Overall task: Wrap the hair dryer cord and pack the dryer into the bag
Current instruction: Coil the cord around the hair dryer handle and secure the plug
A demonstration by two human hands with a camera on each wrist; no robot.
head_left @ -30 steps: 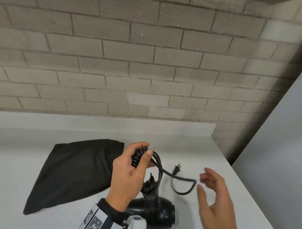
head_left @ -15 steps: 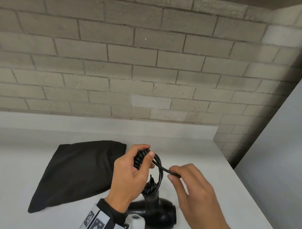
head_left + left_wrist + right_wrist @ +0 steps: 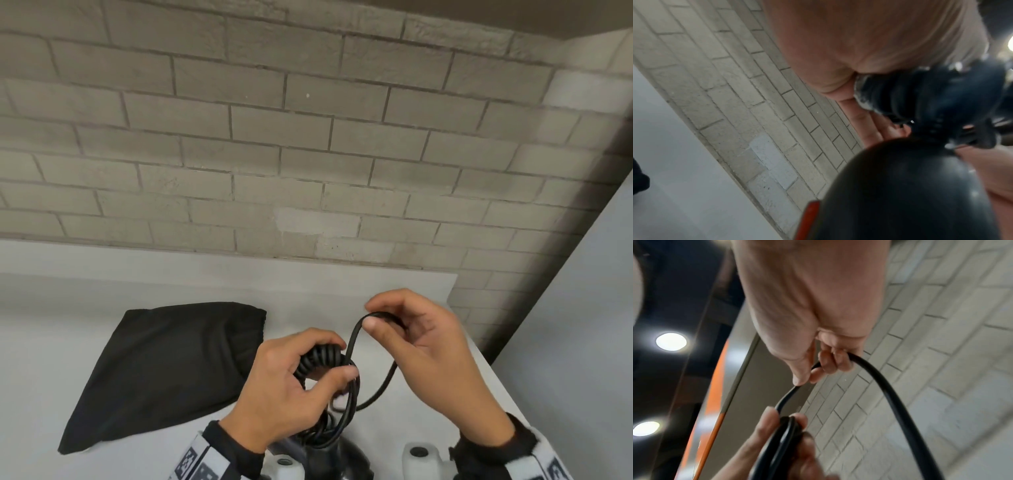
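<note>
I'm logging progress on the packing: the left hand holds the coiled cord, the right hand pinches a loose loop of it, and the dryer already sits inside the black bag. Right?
Not quite. The dryer is not in the black bag; it sits below the left hand, outside the bag, which lies flat on the counter, as the head view shows. The left hand does hold the coiled cord, and the right hand pinches a loose loop.

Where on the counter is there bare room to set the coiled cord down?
Bare counter runs between the black bag and the brick wall, and in front of the bag at left. It is crowded near the hair dryer, where the left hand and right hand hold the cord.
</note>
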